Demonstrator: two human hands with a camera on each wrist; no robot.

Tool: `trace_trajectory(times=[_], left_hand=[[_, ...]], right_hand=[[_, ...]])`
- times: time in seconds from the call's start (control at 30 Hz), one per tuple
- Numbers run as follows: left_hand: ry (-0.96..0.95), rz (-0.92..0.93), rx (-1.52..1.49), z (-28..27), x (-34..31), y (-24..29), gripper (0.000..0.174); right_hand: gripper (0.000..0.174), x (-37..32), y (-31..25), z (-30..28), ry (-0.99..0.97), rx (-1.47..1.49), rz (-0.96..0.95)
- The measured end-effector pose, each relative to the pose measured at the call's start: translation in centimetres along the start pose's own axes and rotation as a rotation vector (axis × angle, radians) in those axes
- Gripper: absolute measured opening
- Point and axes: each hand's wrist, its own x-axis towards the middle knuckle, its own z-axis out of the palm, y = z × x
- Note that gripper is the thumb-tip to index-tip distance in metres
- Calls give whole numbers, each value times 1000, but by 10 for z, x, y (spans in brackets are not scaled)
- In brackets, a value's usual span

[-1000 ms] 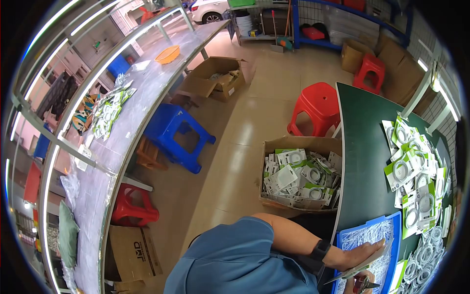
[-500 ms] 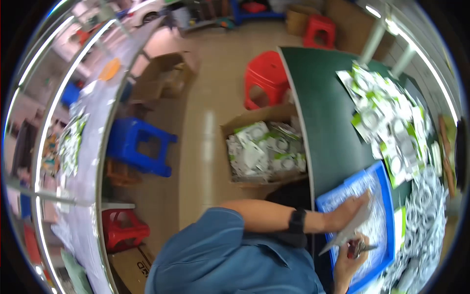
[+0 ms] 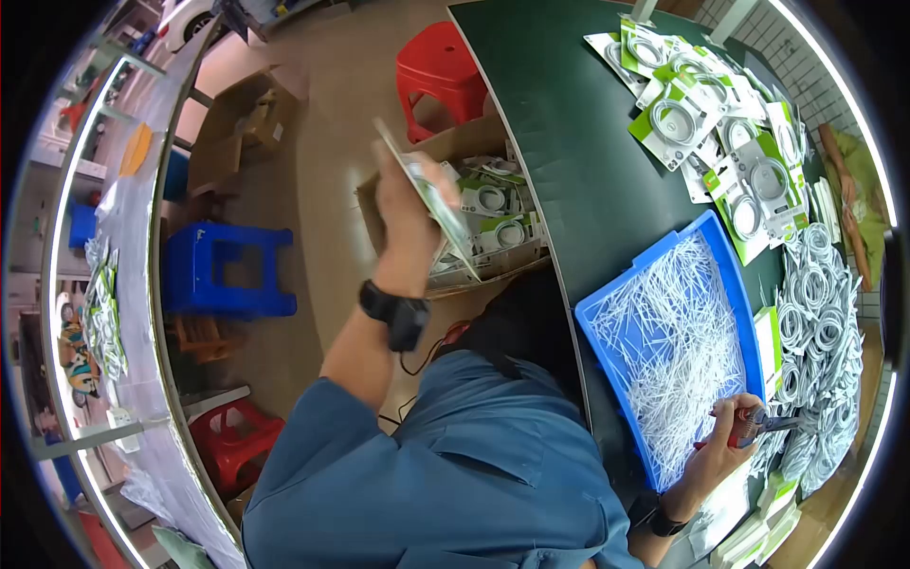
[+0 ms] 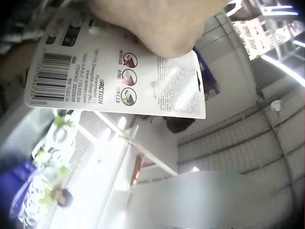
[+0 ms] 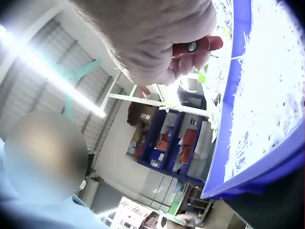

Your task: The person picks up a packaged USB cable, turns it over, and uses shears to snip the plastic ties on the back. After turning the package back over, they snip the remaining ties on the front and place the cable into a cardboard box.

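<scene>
We see the left hand (image 3: 417, 213) gripping a carded package (image 3: 439, 204) over the carton (image 3: 464, 139), beside the left edge of the counter (image 3: 540, 114); the right hand (image 3: 709, 467) grips red-handled pliers (image 3: 744, 429) by the blue tray (image 3: 747, 332). We judge the package light, stiff but bendable, slightly slippery, best pinched along its edges.

Blue stool (image 3: 193, 270) and red stool (image 3: 216, 441) beside a long pale table (image 3: 138, 248), orange basket (image 3: 136, 150) on top.
</scene>
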Motion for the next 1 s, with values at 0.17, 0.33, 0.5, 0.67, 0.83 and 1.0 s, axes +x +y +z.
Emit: trace_trajectory(times=[0.17, 0.33, 0.5, 0.67, 0.83, 1.0], left_hand=[[646, 234, 568, -98, 56, -23, 62], [274, -118, 900, -137, 121, -53, 63], [208, 44, 989, -106, 135, -84, 58], [175, 501, 860, 61, 126, -52, 39], [-411, 422, 1306, 202, 119, -89, 45], [-563, 821, 1669, 240, 146, -193, 81]], right_hand=[[21, 6, 25, -22, 69, -293, -32], [28, 4, 27, -27, 16, -312, 24], [51, -7, 19, -38, -87, -159, 277], [67, -20, 18, -36, -139, -202, 231], [50, -22, 16, -35, -83, -309, 128], [38, -26, 7, -43, -79, -124, 231]])
